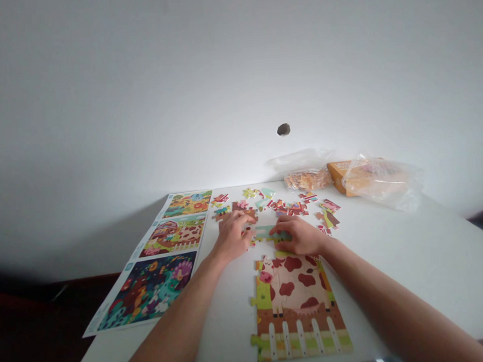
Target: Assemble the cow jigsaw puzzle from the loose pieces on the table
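A joined section of jigsaw puzzle [299,307] showing a spotted cow above a white fence lies flat in front of me. Just beyond it, my left hand [234,234] is curled, with its thumb and fingertips at the left end of a pale blue and green puzzle piece [263,233]. From the other side, my right hand [300,235] bends its fingers onto that same strip; its palm hides part of what lies below. Brown puzzle pieces [243,215] lie partly under my left fingers. Exact finger contact is too small to make out.
Loose puzzle pieces [285,207] are scattered behind my hands, some near a bag of orange pieces [308,179]. An orange box [340,178] and clear plastic bag [399,186] sit at the back right. A picture sheet [175,236] lies left, overhanging the table edge.
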Tool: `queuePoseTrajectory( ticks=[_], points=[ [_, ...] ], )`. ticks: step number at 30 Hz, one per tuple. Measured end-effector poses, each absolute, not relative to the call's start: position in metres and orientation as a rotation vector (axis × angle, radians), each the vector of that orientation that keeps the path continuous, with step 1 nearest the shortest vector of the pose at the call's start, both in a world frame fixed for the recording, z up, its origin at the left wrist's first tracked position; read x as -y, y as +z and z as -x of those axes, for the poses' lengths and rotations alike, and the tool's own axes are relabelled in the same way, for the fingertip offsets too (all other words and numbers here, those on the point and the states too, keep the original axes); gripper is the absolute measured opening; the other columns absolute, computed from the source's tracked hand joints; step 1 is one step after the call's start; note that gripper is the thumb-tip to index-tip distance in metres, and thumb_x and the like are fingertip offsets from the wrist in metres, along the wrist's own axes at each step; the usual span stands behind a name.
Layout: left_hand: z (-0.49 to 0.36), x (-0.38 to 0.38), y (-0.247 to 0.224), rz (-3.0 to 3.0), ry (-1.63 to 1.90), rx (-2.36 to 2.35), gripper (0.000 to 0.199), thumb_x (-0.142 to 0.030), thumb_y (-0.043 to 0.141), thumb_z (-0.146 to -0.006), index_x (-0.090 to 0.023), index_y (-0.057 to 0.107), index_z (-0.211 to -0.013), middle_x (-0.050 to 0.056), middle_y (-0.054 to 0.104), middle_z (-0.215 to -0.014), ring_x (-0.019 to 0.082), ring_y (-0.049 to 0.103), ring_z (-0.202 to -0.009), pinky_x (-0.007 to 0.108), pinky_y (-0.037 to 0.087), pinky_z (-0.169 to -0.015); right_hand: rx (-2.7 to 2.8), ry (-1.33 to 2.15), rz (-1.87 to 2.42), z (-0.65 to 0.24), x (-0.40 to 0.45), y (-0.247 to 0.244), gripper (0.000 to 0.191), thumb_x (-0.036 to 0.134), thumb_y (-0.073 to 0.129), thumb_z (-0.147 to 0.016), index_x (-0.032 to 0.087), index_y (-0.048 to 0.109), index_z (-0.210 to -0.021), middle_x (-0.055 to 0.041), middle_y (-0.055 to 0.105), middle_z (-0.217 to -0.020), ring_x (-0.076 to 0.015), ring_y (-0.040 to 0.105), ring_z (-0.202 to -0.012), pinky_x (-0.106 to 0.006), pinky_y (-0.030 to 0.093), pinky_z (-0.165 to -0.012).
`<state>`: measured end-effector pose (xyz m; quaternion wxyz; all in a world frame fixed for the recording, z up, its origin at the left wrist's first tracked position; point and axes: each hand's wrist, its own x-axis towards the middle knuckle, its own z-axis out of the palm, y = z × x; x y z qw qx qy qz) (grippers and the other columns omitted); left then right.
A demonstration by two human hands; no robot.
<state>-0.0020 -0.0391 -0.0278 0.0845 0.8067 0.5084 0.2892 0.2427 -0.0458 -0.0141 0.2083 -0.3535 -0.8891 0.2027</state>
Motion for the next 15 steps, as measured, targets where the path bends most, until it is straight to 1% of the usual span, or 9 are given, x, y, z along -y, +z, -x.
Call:
queuePoseTrajectory(
  ticks=[3, 7, 11, 15],
  points=[
    [0.001, 0.042, -0.029, -2.431, 0.713, -1.593, 0.018, -0.02, 0.059, -0.083, -0.025, 0.069, -0.097, 0.006, 0.06, -0.109, 0.027, 0.052, -0.109, 0.045, 0.041, -0.096, 2.476, 0.561, 0.972, -0.243, 0.045, -0.014, 0.03, 0.025, 0.072, -0.079, 0.019, 0.072, -0.109, -0.0071, 0.061, -0.098, -0.0187, 0.059, -0.085, -0.03, 0.047, -0.08],
    [0.002, 0.039, -0.036, -2.425, 0.702, -1.714, 0.022, -0.016, 0.056, -0.083, -0.025, 0.07, -0.097, 0.007, 0.058, -0.111, 0.029, 0.049, -0.11, 0.048, 0.04, -0.094, 2.488, 0.556, 0.955, -0.242, 0.045, -0.014, 0.029, 0.025, 0.072, -0.079, 0.019, 0.072, -0.107, -0.0072, 0.061, -0.097, -0.0193, 0.059, -0.086, -0.031, 0.047, -0.081],
    [0.006, 0.034, -0.045, -2.38, 0.788, -1.809, 0.026, -0.011, 0.055, -0.08, -0.025, 0.071, -0.094, 0.008, 0.058, -0.107, 0.03, 0.049, -0.107, 0.046, 0.043, -0.089, 2.496, 0.544, 0.947, -0.242, 0.044, -0.015, 0.029, 0.026, 0.071, -0.079, 0.02, 0.072, -0.108, -0.0073, 0.062, -0.098, -0.0196, 0.06, -0.086, -0.031, 0.047, -0.081],
    [0.008, 0.031, -0.049, -2.347, 0.855, -1.888, 0.028, -0.009, 0.054, -0.079, -0.026, 0.071, -0.093, 0.008, 0.061, -0.102, 0.03, 0.049, -0.108, 0.042, 0.046, -0.085, 2.499, 0.536, 0.936, -0.243, 0.044, -0.015, 0.029, 0.026, 0.071, -0.079, 0.02, 0.072, -0.107, -0.0072, 0.061, -0.098, -0.0195, 0.06, -0.086, -0.031, 0.047, -0.081]
  ],
)
